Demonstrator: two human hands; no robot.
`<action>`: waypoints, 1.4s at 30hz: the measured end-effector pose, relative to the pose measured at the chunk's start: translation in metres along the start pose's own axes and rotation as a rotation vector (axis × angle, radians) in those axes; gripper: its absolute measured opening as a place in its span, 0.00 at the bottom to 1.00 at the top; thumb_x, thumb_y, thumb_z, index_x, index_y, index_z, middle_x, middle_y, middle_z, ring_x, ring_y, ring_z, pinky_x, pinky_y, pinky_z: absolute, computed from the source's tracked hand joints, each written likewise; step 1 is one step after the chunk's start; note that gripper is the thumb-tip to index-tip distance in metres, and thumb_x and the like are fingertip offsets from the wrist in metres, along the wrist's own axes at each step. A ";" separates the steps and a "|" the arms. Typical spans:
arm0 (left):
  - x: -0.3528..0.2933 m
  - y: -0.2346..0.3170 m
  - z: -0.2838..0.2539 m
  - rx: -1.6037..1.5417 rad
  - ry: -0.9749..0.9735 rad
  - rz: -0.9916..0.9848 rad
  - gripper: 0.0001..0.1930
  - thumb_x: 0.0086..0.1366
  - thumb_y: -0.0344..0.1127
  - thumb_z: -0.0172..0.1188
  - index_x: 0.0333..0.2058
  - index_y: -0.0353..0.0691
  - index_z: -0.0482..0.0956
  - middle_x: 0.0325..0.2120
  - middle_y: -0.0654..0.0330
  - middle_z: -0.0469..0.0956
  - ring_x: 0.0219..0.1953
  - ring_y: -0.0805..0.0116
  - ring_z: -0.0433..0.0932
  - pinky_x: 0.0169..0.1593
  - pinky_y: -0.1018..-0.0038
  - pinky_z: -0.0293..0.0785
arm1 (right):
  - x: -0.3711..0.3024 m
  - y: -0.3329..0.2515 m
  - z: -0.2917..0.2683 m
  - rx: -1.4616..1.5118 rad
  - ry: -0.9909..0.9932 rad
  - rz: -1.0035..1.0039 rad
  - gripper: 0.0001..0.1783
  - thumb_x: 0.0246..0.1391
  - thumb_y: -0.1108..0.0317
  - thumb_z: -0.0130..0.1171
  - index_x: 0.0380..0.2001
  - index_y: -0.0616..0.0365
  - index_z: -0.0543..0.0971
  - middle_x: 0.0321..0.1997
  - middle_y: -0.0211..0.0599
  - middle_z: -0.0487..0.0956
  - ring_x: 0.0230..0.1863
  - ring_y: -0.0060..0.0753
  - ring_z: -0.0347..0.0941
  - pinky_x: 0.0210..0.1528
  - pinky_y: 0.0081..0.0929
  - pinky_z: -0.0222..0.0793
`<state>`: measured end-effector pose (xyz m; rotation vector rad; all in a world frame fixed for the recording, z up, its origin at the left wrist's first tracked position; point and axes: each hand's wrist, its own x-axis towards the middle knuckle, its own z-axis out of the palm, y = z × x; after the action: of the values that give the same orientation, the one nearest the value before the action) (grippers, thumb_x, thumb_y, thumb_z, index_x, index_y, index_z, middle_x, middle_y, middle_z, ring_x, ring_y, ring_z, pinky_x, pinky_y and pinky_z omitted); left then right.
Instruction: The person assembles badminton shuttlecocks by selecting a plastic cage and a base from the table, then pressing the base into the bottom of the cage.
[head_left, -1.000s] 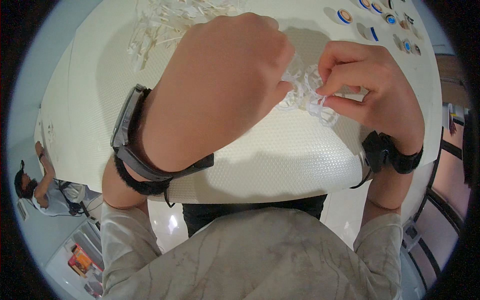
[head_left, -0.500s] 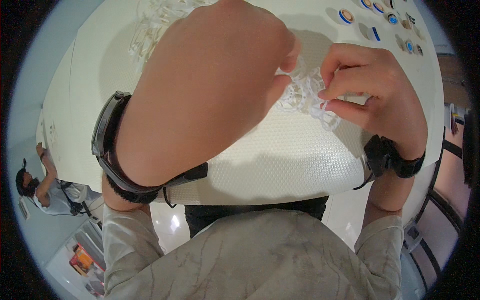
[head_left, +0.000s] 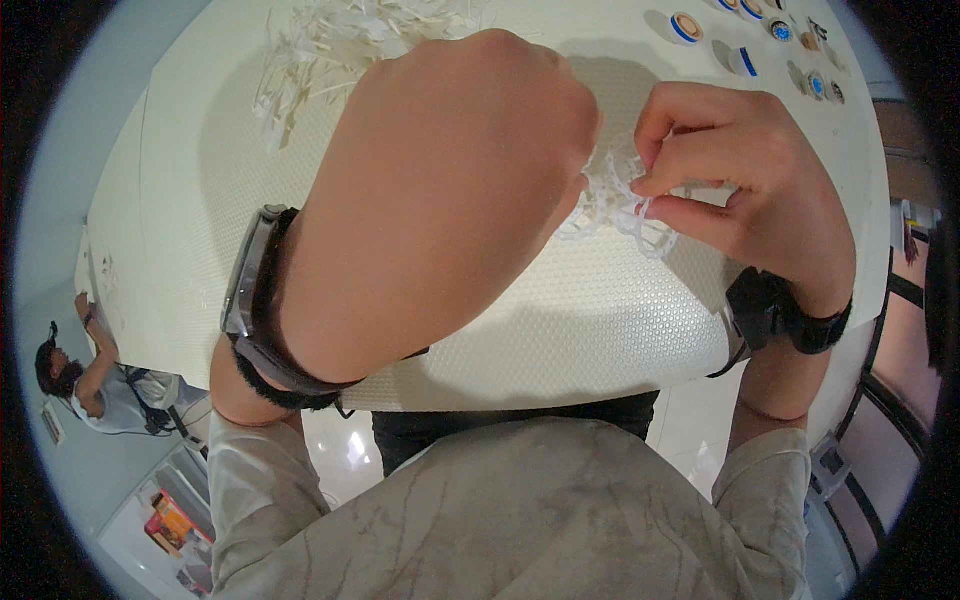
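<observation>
A white openwork piece (head_left: 602, 205) of thin looped strands, lace-like and of a kind I cannot make out, is held a little above the table. My right hand (head_left: 735, 170) pinches its right side between thumb and fingertips. At its left edge is my left hand (head_left: 470, 180), back turned up and fingers curled closed. That hand covers part of the piece, and its fingertips are hidden, so what they grip does not show. Beyond my left hand, a loose heap of thin white strips (head_left: 325, 60) lies on the table.
The white table (head_left: 560, 330) has a dimpled surface and a curved near edge. Small round pieces with blue and orange faces, such as this one (head_left: 687, 27), stand at the far right. Another person (head_left: 110, 385) is at the table's far left.
My left hand has drawn back toward me and slightly rightward, uncovering more of the strip heap. My right hand keeps its pinch nearly in place.
</observation>
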<state>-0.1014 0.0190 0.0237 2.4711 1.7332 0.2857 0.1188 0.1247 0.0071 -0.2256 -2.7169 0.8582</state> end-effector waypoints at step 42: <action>-0.001 0.007 -0.014 -0.018 -0.017 -0.096 0.14 0.52 0.34 0.73 0.36 0.42 0.80 0.31 0.56 0.79 0.31 0.54 0.79 0.36 0.61 0.75 | 0.000 -0.006 -0.001 -0.082 -0.009 0.039 0.14 0.33 0.80 0.74 0.27 0.63 0.81 0.34 0.38 0.78 0.30 0.36 0.79 0.30 0.29 0.72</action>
<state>-0.0987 0.0155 0.0389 2.3617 1.8271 0.2691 0.1183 0.1201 0.0117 -0.2942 -2.7672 0.7605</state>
